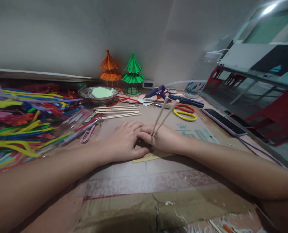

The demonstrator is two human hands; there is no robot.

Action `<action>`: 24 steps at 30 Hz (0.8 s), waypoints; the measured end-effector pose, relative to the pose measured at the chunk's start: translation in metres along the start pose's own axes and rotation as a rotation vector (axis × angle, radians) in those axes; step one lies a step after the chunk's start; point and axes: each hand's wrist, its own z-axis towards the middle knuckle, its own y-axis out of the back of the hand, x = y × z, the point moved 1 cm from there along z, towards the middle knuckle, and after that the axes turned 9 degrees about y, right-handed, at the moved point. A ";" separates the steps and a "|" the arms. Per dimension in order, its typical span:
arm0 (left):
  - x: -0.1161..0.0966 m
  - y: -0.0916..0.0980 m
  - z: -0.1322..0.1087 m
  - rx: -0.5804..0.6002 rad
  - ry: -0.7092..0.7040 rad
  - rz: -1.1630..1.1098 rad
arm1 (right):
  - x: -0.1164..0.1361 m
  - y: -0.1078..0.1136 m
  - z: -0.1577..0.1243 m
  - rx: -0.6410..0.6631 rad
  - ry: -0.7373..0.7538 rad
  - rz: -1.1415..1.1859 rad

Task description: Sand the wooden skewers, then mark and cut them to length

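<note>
View from the head camera over a cardboard-covered table [158, 181]. The left hand [124, 140] lies palm down, fingers held together and stretched toward the right, its fingertips touching those of the right hand [166, 139]. The right hand rests knuckles up and pinches two thin wooden sticks [164, 115] between its fingers; the sticks rise from the fingers and slant away from the person, toward the right, their free ends side by side in the air above the table. Under both hands lies a flat tan strip [146, 157], whose near edge shows just below the left fingertips and the right wrist; whether either hand presses on it cannot be told. Just beyond the left hand, a row of loose sticks [117, 111] lies flat on the table. At far left, a heap of coloured pipe cleaners [20, 126]. Toward the wall stand a metal bowl [99, 94], an orange paper tower [109, 69] and a green paper tower [133, 71]. Beyond the held sticks lie a blue glue gun [157, 93] and scissors [185, 113] with yellow and orange handles; a phone [223, 121] lies farther right.
</note>
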 end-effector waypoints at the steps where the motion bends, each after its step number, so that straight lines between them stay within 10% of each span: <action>1: 0.000 0.000 0.000 -0.002 0.002 0.006 | -0.001 -0.001 0.001 -0.004 0.009 -0.003; 7: 0.002 -0.002 0.000 0.002 -0.041 0.053 | -0.008 0.009 0.001 0.003 -0.110 -0.222; 24: 0.005 0.000 -0.003 -0.040 -0.080 0.005 | 0.005 0.038 -0.008 -0.369 -0.104 0.272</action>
